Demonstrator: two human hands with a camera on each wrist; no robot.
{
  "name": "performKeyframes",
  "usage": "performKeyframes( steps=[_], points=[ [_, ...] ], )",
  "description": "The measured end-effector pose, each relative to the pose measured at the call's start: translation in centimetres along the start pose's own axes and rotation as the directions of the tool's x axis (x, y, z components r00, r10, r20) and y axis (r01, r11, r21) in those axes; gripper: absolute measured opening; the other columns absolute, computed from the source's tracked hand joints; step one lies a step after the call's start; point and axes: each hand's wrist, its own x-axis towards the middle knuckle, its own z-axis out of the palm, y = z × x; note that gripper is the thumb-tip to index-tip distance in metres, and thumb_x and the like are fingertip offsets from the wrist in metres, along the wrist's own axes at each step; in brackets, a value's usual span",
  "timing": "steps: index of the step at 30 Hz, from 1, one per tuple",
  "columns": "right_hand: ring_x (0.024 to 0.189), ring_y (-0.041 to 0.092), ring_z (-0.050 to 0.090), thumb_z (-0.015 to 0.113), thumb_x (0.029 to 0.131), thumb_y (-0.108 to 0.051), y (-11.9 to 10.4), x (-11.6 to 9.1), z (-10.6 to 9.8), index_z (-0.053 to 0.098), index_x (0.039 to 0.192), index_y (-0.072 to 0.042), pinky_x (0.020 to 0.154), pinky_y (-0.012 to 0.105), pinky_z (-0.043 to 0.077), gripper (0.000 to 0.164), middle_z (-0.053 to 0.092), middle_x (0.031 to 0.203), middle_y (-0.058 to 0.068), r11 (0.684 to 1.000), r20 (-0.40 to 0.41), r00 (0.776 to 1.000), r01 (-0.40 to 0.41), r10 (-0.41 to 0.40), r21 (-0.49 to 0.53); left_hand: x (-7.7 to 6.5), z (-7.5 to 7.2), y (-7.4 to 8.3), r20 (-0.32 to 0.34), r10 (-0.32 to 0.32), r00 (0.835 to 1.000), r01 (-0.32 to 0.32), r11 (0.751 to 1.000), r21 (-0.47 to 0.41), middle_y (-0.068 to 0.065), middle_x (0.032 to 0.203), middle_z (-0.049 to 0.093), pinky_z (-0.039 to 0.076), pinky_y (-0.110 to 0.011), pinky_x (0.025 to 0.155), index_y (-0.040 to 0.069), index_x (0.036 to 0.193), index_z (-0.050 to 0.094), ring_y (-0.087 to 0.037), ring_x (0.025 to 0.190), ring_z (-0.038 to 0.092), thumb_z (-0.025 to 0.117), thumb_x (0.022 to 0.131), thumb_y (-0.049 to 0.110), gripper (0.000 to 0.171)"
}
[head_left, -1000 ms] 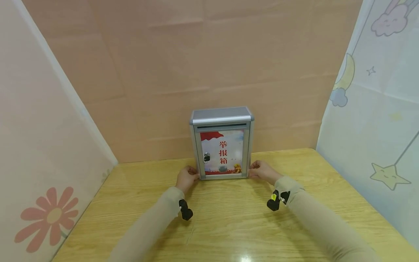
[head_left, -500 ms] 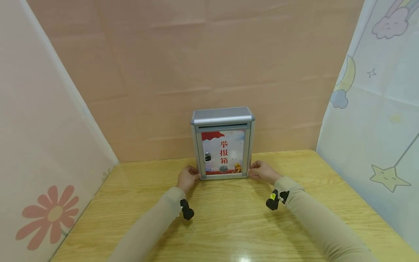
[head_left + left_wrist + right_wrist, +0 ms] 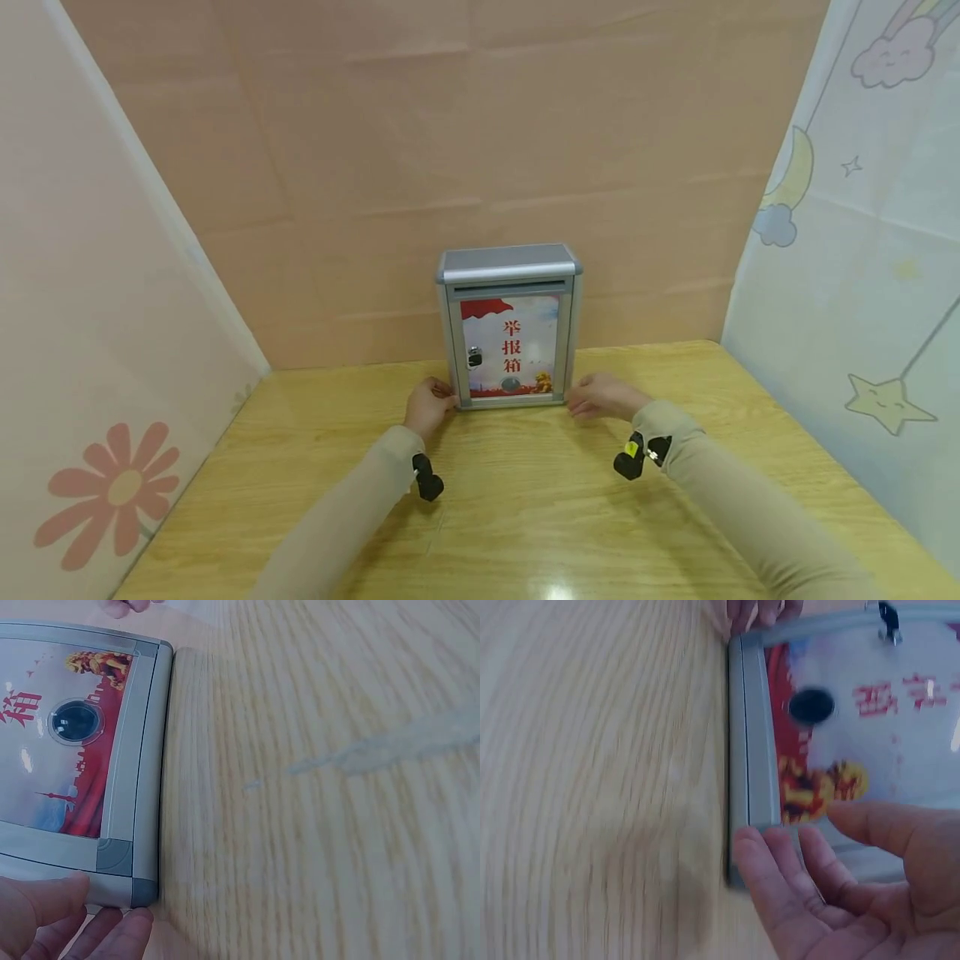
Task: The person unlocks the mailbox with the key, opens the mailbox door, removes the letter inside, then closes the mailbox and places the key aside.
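Observation:
A silver-framed metal report box [image 3: 491, 342] with red lettering and a slot near its top stands upright on the wooden table. A lock [image 3: 475, 357] with a black part sits at the left of its front panel. My left hand [image 3: 429, 408] touches the box's lower left side; in the left wrist view its thumb and fingertips rest against the side by the bottom corner. Beside the lower right corner is my right hand [image 3: 606, 397], its fingers [image 3: 769, 874] loosely extended and blurred. Whether these fingers still touch the box, I cannot tell.
The wooden table [image 3: 517, 500] runs to a tan backdrop [image 3: 375, 167] just behind the box. Printed panels close off the left side [image 3: 112, 333] and right side [image 3: 847, 275]. A pale mark [image 3: 390, 750] lies on the tabletop in the left wrist view.
My right hand, which gripped at the lower right corner before, has loosened and shifted slightly. The left hand and the box stay in place.

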Motion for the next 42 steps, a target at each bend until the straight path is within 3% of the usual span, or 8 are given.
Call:
performKeyframes(
  steps=[4, 8, 13, 19, 25, 32, 37, 42],
  points=[
    [0.113, 0.036, 0.061, 0.043, 0.103, -0.014, -2.5, -0.2, 1.9, 0.041, 0.133, 0.018, 0.099, 0.046, 0.048, 0.044, 0.051, 0.129, 0.034, 0.996, 0.126, 0.991, 0.038, -0.047, 0.076, 0.0, -0.1, 0.3, -0.015, -0.007, 1.0, 0.007, 1.0, 0.013, -0.016, 0.088, 0.065, 0.055, -0.029, 0.063, -0.006, 0.097, 0.06, -0.018, 0.074, 0.061, 0.071, 0.084, 0.001, 0.018],
    [0.12, 0.037, 0.056, 0.04, 0.104, -0.014, -5.4, 0.2, 4.3, 0.036, 0.137, 0.016, 0.106, 0.049, 0.041, 0.044, 0.047, 0.133, 0.033, 0.973, 0.165, 0.981, 0.065, -0.103, 0.22, -0.1, -0.1, 0.5, -0.014, -0.012, 1.0, 0.012, 1.0, 0.018, -0.016, 0.087, 0.064, 0.055, -0.028, 0.063, -0.005, 0.096, 0.059, -0.018, 0.074, 0.061, 0.071, 0.084, 0.001, 0.018],
    [0.109, 0.03, 0.062, 0.045, 0.103, -0.015, -8.2, 1.4, 7.2, 0.041, 0.136, 0.013, 0.104, 0.042, 0.045, 0.043, 0.053, 0.126, 0.028, 0.92, 0.082, 0.994, 0.034, -0.071, 0.389, -0.3, 0.0, 0.5, -0.012, -0.013, 1.0, 0.014, 1.0, 0.013, -0.016, 0.087, 0.065, 0.055, -0.029, 0.064, -0.006, 0.096, 0.06, -0.019, 0.074, 0.061, 0.07, 0.084, 0.0, 0.017],
    [0.086, 0.016, 0.065, 0.048, 0.102, -0.016, -9.1, 3.2, 9.7, 0.043, 0.134, 0.01, 0.086, 0.031, 0.056, 0.042, 0.061, 0.109, 0.018, 0.862, -0.049, 0.998, 0.059, -0.04, 0.503, -0.2, 0.1, 0.4, -0.018, -0.006, 1.0, 0.007, 1.0, 0.023, -0.016, 0.088, 0.064, 0.054, -0.028, 0.064, -0.005, 0.097, 0.06, -0.019, 0.075, 0.061, 0.07, 0.085, 0.001, 0.017],
    [0.087, 0.019, 0.065, 0.046, 0.103, -0.014, -9.3, 3.8, 10.6, 0.038, 0.139, 0.009, 0.08, 0.028, 0.056, 0.043, 0.061, 0.103, 0.015, 0.812, -0.116, 0.993, 0.093, -0.031, 0.576, -0.3, 0.0, 0.6, -0.019, -0.017, 1.0, 0.018, 0.999, 0.048, -0.015, 0.089, 0.064, 0.053, -0.028, 0.063, -0.004, 0.097, 0.06, -0.019, 0.076, 0.06, 0.071, 0.085, 0.003, 0.017],
    [0.086, 0.017, 0.063, 0.047, 0.102, -0.01, -9.6, 4.1, 10.8, 0.037, 0.14, 0.009, 0.081, 0.026, 0.056, 0.044, 0.06, 0.09, 0.008, 0.752, -0.124, 0.992, 0.088, -0.009, 0.653, 0.0, -0.1, 0.4, -0.025, 0.005, 1.0, -0.003, 0.998, 0.069, -0.015, 0.089, 0.065, 0.052, -0.027, 0.063, -0.003, 0.096, 0.061, -0.02, 0.077, 0.06, 0.071, 0.084, 0.004, 0.017],
    [0.082, 0.014, 0.061, 0.045, 0.102, -0.007, -9.2, 4.6, 11.1, 0.044, 0.131, 0.008, 0.076, 0.022, 0.055, 0.032, 0.059, 0.089, 0.008, 0.676, -0.109, 0.994, 0.082, -0.004, 0.732, 0.0, -0.1, 0.4, -0.032, 0.023, 0.999, -0.019, 0.994, 0.104, -0.015, 0.091, 0.066, 0.052, -0.028, 0.065, -0.002, 0.096, 0.062, -0.022, 0.081, 0.062, 0.072, 0.084, 0.006, 0.018],
    [0.08, 0.013, 0.057, 0.042, 0.103, -0.007, -8.5, 5.1, 11.8, 0.05, 0.109, 0.0, 0.073, 0.019, 0.053, 0.013, 0.057, 0.089, 0.007, 0.526, -0.047, 0.999, 0.04, 0.001, 0.849, -0.2, -0.2, 0.5, -0.025, 0.017, 1.0, -0.015, 0.995, 0.099, -0.016, 0.092, 0.067, 0.051, -0.028, 0.064, -0.003, 0.097, 0.062, -0.023, 0.082, 0.063, 0.072, 0.084, 0.005, 0.018]
  ],
)
